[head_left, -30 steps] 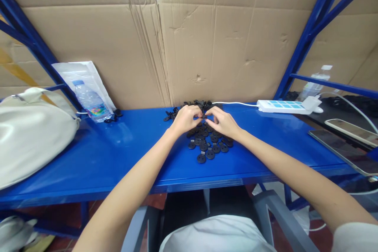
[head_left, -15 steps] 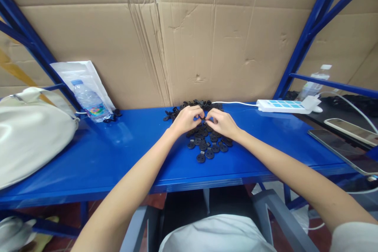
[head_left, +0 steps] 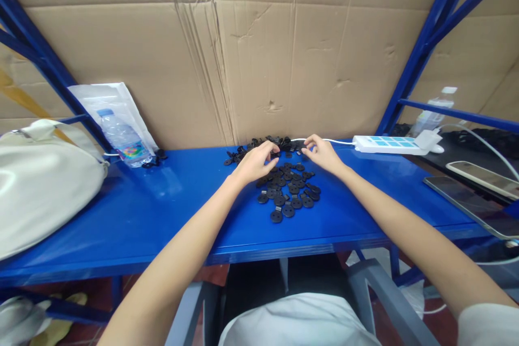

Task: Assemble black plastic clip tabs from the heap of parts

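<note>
Several small black round parts [head_left: 288, 193] lie spread on the blue shelf top [head_left: 182, 200], and a heap of the same parts [head_left: 265, 144] sits behind them against the cardboard wall. My left hand [head_left: 256, 162] hovers over the left of the spread, its fingers curled and its thumb and fingertips pinched on a small black part. My right hand [head_left: 323, 154] is at the back right of the spread, beside the heap and the white cable [head_left: 324, 141]. Its fingertips are drawn together, and I cannot make out what is between them.
A white power strip [head_left: 389, 145] lies at the back right, with two phones [head_left: 478, 194] beyond it. At the left are a cream bag [head_left: 44, 184], a water bottle [head_left: 124, 143] and a plastic pouch [head_left: 109, 98]. Blue rack posts [head_left: 421, 48] flank the shelf, and a grey chair [head_left: 373, 286] is below.
My hands were together over the spread, working one part between them. My right hand has since moved right and back toward the heap, while my left has stayed in place.
</note>
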Demonstrator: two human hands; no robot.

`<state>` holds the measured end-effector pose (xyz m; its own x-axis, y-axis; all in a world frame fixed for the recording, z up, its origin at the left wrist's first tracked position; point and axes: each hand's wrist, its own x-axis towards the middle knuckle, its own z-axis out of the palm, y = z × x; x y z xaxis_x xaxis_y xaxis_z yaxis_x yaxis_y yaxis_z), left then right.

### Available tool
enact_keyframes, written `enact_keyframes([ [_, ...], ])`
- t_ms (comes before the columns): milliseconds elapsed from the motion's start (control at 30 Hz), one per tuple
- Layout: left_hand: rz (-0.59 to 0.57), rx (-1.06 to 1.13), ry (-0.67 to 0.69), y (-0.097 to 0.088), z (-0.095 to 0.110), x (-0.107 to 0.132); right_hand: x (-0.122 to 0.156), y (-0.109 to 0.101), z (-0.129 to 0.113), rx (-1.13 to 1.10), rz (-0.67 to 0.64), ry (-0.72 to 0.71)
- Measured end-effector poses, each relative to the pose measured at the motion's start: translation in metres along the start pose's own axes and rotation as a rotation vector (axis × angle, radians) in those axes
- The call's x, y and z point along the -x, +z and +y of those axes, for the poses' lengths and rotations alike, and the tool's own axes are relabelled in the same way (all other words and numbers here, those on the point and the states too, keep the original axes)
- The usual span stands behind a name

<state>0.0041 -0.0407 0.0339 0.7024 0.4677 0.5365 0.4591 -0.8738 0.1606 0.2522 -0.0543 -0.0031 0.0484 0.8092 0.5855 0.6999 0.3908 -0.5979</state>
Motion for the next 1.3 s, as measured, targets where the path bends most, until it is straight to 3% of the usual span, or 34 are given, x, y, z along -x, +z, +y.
enact_keyframes([
  [167,-0.016,-0.012,-0.003,-0.002,-0.001,0.0,-0.001,-0.005,0.021,0.075,-0.25,0.129],
  [300,-0.01,-0.008,0.002,-0.002,-0.001,0.0,-0.001,-0.007,0.017,-0.018,-0.45,-0.014],
  [367,-0.016,-0.005,0.019,-0.002,-0.001,0.0,-0.003,-0.008,0.017,-0.008,-0.402,-0.048],
  [467,-0.03,-0.007,0.042,-0.002,-0.001,0.0,-0.006,-0.007,0.027,0.103,-0.168,-0.056],
  [533,-0.033,-0.01,0.048,-0.002,-0.002,0.0,-0.006,-0.003,0.037,0.169,-0.092,-0.074],
  [667,-0.04,-0.013,0.046,0.0,-0.004,0.001,-0.005,0.006,0.051,0.175,-0.126,-0.074],
  [800,-0.046,-0.007,0.031,0.0,-0.005,0.001,-0.005,0.008,0.049,0.168,-0.123,-0.045],
  [967,-0.068,-0.014,0.029,0.001,-0.005,0.002,-0.003,0.004,0.031,0.13,-0.127,0.02],
  [1133,-0.055,0.021,-0.023,0.007,-0.004,0.004,0.007,0.01,-0.009,0.033,-0.053,-0.181],
  [1300,-0.056,0.015,0.036,0.009,0.002,0.003,0.021,0.015,-0.045,0.075,-0.104,-0.3],
])
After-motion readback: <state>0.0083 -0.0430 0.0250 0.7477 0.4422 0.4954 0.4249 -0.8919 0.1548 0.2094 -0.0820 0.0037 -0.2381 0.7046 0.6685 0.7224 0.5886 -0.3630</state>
